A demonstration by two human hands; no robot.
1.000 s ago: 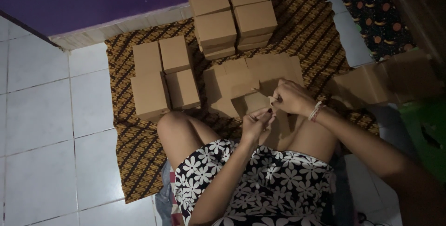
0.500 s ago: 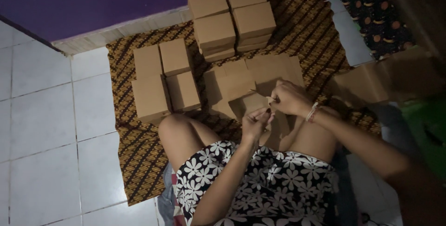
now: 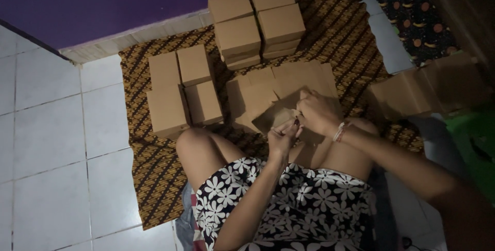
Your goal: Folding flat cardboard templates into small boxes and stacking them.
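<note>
**Both hands folding a cardboard blank over the lap**

Far to the left of my fingers I see white floor tiles (image 3: 46,127), then the edge of a brown patterned cloth (image 3: 149,179). On that cloth, left of and beyond my hands, stands a group of closed brown boxes (image 3: 178,88). Farther beyond, near the purple wall (image 3: 103,3), a taller stack of boxes (image 3: 258,21) sits.

My left hand (image 3: 282,136) curls its fingers together, pinching the near edge of a partly folded cardboard piece (image 3: 276,117). My right hand (image 3: 318,112) touches the same piece from the right, fingers bent and pressed onto it; it hides part of the fold. Flat cardboard blanks (image 3: 289,83) lie just beyond both hands, under the piece. My bare knee (image 3: 196,145) rises left of the left hand.

To the right, well apart, more flat cardboard (image 3: 428,88) lies.
</note>
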